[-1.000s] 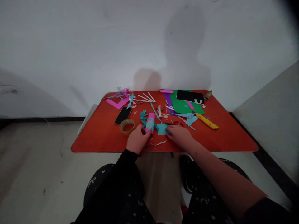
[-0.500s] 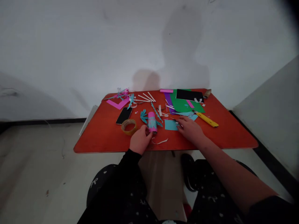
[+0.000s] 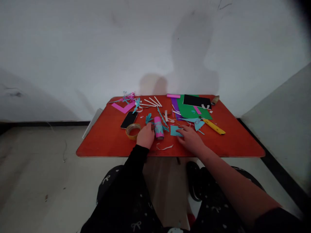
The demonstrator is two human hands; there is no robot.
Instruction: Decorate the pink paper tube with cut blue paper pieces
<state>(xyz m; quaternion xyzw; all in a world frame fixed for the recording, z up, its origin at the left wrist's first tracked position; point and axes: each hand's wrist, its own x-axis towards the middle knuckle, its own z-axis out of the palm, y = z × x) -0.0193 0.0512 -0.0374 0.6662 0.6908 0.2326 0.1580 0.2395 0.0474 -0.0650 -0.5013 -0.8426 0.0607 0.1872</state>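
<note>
My left hand point(image 3: 146, 135) is beside a pink tube with a light-blue jagged paper band point(image 3: 158, 128), its fingers near the tube's left side and a folded teal paper piece point(image 3: 148, 118). Whether those fingers grip anything is too small to tell. My right hand point(image 3: 190, 137) rests over the right edge of a small light-blue paper square point(image 3: 175, 130), fingers apart, touching it. A curled white strip point(image 3: 165, 147) lies between the hands, near the front edge.
On the red table point(image 3: 104, 145) are a tape roll point(image 3: 132, 131), a phone point(image 3: 129, 119), white sticks point(image 3: 153, 102), a yellow cutter point(image 3: 213, 126), green paper point(image 3: 186, 110), a black sheet point(image 3: 197, 100) and pink and blue scraps.
My left hand has moved up from the tube's lower end to its left side. The right hand has shifted a little left over the blue square, and more blue scraps show beside it.
</note>
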